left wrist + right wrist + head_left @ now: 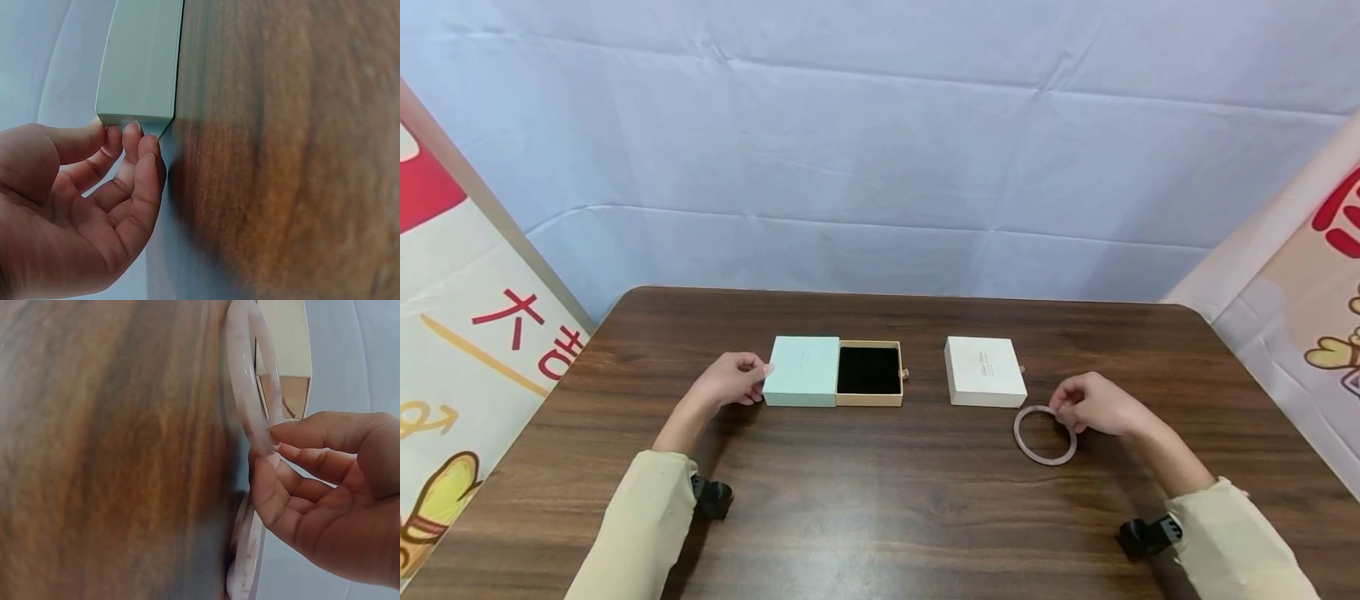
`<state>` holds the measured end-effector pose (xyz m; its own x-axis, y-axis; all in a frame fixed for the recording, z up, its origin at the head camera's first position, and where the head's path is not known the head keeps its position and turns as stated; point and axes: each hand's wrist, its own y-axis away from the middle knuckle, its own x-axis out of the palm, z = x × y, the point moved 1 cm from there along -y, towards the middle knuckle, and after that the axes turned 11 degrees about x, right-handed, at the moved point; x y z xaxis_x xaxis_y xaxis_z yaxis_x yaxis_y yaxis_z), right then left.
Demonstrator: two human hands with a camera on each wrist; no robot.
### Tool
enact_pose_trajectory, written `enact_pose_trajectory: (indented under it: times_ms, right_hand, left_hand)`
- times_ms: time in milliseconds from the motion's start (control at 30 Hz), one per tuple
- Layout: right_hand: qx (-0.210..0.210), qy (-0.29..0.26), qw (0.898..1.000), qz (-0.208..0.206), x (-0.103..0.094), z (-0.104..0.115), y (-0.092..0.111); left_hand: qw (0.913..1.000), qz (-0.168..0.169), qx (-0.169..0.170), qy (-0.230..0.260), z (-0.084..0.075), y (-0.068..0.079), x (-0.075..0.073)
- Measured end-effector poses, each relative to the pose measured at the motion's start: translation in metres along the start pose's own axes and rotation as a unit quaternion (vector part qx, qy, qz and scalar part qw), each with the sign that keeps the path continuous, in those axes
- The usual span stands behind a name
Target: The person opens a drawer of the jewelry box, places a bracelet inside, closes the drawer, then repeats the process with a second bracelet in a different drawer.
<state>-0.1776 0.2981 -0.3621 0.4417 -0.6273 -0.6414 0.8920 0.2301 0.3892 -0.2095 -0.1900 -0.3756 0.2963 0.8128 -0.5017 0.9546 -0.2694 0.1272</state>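
A mint-green jewelry box [802,372] lies on the table, its black-lined tan drawer [868,401] slid out to the right. My left hand [735,379] is at the box's left end, thumb at the top edge and curled fingers against the end face, as the left wrist view also shows [94,194]. On the other side, my right hand [1093,403] pinches a glossy, pale pinkish bangle [1019,433] between thumb and fingers. In the right wrist view, the bangle [242,369] is tilted, with fingertips at its near end.
A white box [987,369] with small printing on its lid stands left of the bangle, a small tab at its right side. The brown wood table [865,517] ends at a back edge before a pale cloth [880,150]. Patterned banners [490,333] hang at both sides.
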Motion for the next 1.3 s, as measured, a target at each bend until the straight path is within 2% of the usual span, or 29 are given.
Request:
enact_pose_trajectory:
  times_ms: [233, 567, 1300]
  right_hand:
    - [0.003, -0.015, 1.0, 0.01, -0.004, 0.003, 0.003]
    - [0.024, -0.03, 0.999, -0.001, -0.006, 0.008, 0.008]
    - [0.016, -0.04, 0.999, -0.007, -0.011, 0.017, 0.014]
  left_hand:
    - [1.0, -0.001, 0.003, 0.003, -0.001, 0.001, 0.0]
    - [1.0, -0.002, 0.007, 0.004, -0.001, 0.001, 0.001]
    - [1.0, -0.005, 0.006, 0.005, 0.002, 0.0, 0.001]
